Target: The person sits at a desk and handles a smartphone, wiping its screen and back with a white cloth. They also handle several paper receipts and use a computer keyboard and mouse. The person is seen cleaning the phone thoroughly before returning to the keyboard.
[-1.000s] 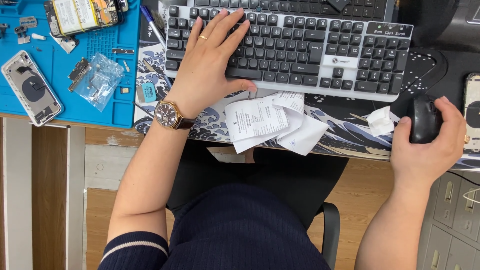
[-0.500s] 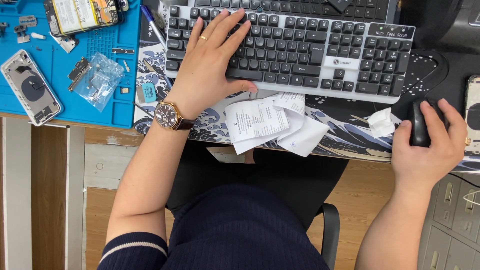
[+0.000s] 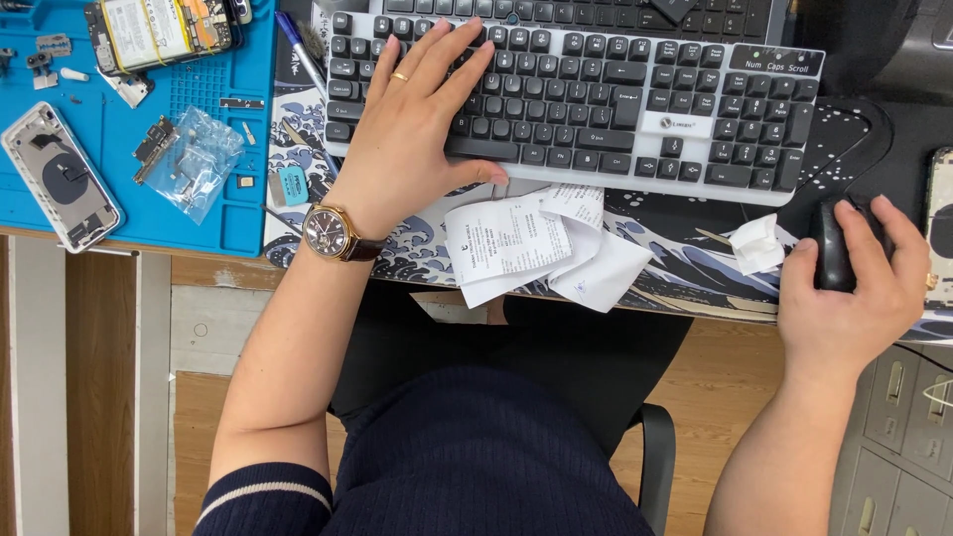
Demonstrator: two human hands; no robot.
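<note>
L hand (image 3: 412, 149) flat, open on keyboard (image 3: 635, 94); R hand (image 3: 852, 298) wraps black mouse (image 3: 832, 253), mostly hidden.

the left hand (image 3: 412, 129) is seen in the upper centre of the frame, laid flat and palm down, its fingers (image 3: 452, 45) spread and pointed toward the top edge, the thumb (image 3: 476, 174) stretched out to the right. a ring is worn on one finger and a watch on the wrist. the bare left forearm is run down to the lower left, where a dark sleeve is met. the right hand (image 3: 844, 298) is held at the right edge, curled loosely with fingers bent upward, its forearm angled down toward the bottom centre-right.
</note>
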